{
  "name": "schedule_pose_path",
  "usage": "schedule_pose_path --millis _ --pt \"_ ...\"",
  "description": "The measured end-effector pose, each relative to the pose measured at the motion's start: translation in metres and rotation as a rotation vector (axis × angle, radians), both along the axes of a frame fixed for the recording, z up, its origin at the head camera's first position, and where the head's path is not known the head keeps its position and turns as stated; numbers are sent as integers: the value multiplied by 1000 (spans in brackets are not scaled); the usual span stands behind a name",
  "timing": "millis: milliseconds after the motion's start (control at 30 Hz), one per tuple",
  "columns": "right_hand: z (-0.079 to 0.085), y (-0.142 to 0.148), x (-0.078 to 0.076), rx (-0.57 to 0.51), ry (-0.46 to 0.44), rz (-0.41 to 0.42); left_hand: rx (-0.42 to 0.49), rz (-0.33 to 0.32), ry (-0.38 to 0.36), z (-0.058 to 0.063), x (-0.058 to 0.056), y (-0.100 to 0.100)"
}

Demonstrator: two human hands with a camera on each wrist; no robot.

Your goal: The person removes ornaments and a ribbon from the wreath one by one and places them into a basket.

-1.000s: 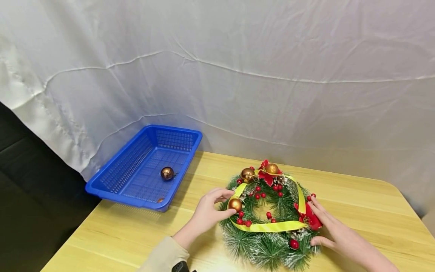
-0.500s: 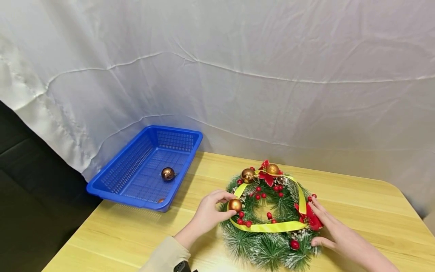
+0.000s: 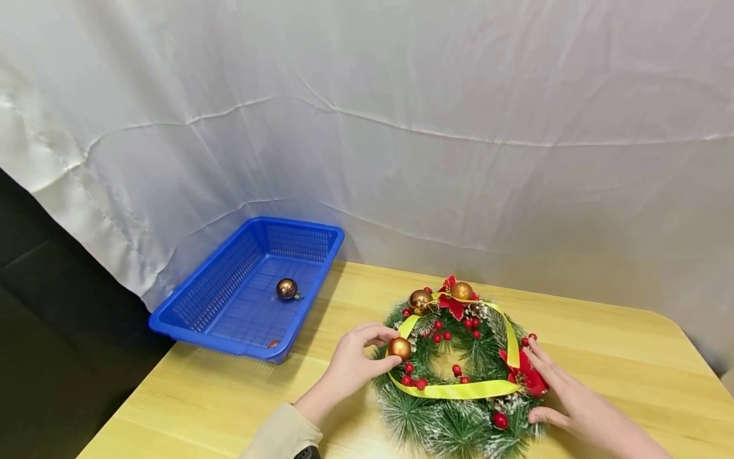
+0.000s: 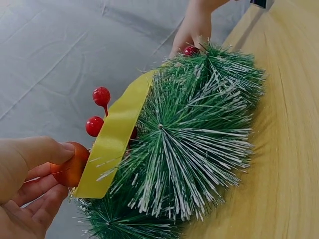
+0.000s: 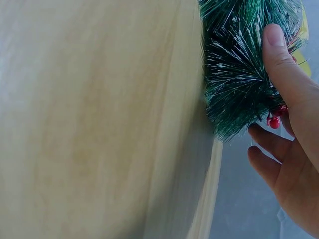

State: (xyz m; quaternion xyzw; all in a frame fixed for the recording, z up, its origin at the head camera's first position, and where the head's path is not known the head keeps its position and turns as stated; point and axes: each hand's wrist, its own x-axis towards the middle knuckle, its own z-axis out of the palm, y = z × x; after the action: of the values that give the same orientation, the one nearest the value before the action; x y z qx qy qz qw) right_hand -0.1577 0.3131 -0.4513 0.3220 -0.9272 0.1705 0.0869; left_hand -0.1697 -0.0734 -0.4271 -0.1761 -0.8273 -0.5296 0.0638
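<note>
The wooden table (image 3: pixel 201 395) spans the bottom of the head view, with the frosted pine wreath (image 3: pixel 459 428) on it, lower right of centre. At the wreath's right edge, the right hand (image 3: pixel 570 403) rests with fingers extended; light, steady pressure there should brace it. At its left, the left hand (image 3: pixel 352 360), near the yellow ribbon (image 3: pixel 459 390), pinches the gold bauble (image 3: pixel 399 349); a gentle hold, without snagging the ribbon, seems best.
</note>
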Motion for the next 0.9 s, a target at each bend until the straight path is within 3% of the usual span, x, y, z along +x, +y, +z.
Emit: schedule_pose_path --millis 200,567,733,900 --pt "-3 2 3 38 15 -33 27 -12 14 1 2 1" --pt "2 0 3 39 -11 -46 136 -25 -48 10 4 -2" --pt "0 0 2 -5 13 -10 150 -33 -29 17 3 -4" --pt "0 0 2 17 30 -31 158 -42 2 24 2 -8"
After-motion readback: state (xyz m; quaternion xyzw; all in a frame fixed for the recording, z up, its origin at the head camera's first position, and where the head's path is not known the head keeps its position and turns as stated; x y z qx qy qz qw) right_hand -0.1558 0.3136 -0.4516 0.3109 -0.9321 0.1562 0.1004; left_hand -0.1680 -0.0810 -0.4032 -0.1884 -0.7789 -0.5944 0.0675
